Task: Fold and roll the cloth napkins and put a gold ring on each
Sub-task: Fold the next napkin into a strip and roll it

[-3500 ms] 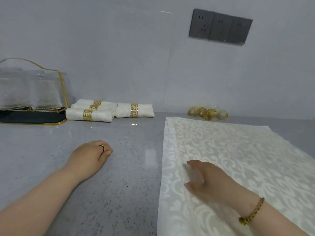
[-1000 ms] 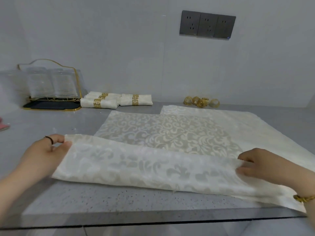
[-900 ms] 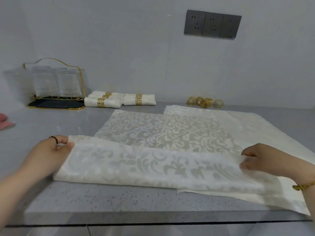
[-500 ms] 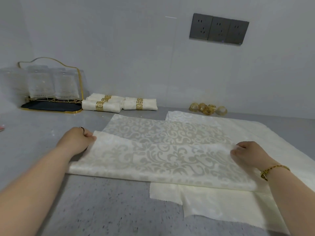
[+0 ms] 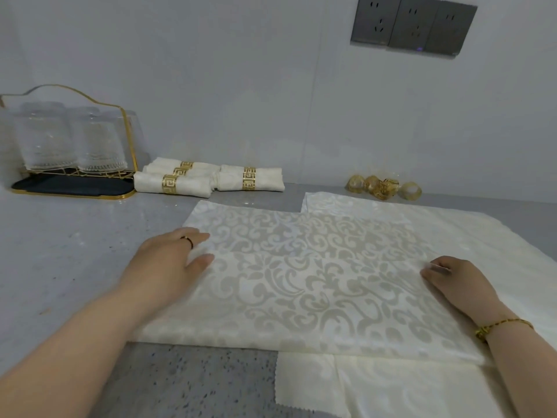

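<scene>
Napkin: the patterned napkin [image 5: 301,282] lies flat on the worktop [image 5: 75,251], stretched right between the two hands, its near part doubled over onto itself.
Long axis: the doubled band runs left to right, from one hand across to the other. The crease is on the side nearest the person, and the loose edge faces away, toward the wall.
Left hand: the left hand [image 5: 168,267] rests on the napkin's left end, fingers laid out fairly straight on the cloth and thumb out beside them. It is pressing, not gripping.
Right hand: the right hand [image 5: 455,282] sits on the right end with its fingers curled down onto the loose edge. I cannot tell whether they pinch the cloth or only pin it.
Step in hand: the first fold, by the look of it, with the flap down and being squared. No rolling yet and no ring on this one.
Next move: probably smooth the crease flat, then fold again or start the roll. Both ends need to travel evenly or the band will skew.
Under the right hand: plain cream cloth [image 5: 407,387] lies beneath the napkin and spreads out to that side and toward the person.
Beyond the right hand: loose gold rings [image 5: 382,187] are bunched by the wall.
Beyond the left hand: rolled napkins [image 5: 208,179], each ringed in gold, lie in a cluster.
Further left: a glass rack [image 5: 72,146] stands on a dark tray.
Wall: grey sockets [image 5: 413,25] are mounted high above the rings.
</scene>
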A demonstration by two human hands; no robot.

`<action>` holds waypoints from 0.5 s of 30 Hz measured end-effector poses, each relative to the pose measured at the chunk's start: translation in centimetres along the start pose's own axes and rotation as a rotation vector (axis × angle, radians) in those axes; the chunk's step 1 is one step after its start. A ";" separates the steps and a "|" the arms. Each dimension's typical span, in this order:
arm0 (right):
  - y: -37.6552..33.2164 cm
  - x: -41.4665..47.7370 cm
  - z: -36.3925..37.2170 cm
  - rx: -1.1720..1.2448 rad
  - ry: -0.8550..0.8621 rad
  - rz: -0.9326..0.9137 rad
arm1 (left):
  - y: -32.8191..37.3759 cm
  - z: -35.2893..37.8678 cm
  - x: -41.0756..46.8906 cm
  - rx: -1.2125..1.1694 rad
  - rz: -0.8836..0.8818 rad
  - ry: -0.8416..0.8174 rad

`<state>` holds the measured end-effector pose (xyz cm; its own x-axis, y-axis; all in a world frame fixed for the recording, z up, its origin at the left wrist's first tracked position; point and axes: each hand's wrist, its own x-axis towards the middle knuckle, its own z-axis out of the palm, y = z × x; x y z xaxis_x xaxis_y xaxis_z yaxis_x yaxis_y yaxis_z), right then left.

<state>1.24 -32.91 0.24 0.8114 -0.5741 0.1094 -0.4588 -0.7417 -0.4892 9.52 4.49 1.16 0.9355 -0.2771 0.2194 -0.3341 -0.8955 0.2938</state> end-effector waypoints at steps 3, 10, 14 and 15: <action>0.0 0.1 0.1 -0.018 -0.016 0.007 | 3.0 1.2 -1.9 -0.066 0.256 -0.243; 0.4 -0.1 -0.3 -0.009 -0.061 -0.001 | 4.8 3.3 -3.3 -0.006 0.392 -0.513; -0.2 -0.8 -1.0 -0.101 -0.073 0.118 | 4.5 3.7 -3.3 0.026 0.429 -0.540; -0.6 -1.2 -1.2 -0.228 -0.058 0.139 | 4.5 3.8 -3.3 0.022 0.438 -0.537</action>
<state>0.08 -32.18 1.43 0.7517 -0.6596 0.0019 -0.6312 -0.7202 -0.2879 5.34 0.10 -1.75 0.6442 -0.7435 -0.1793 -0.6967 -0.6672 0.2634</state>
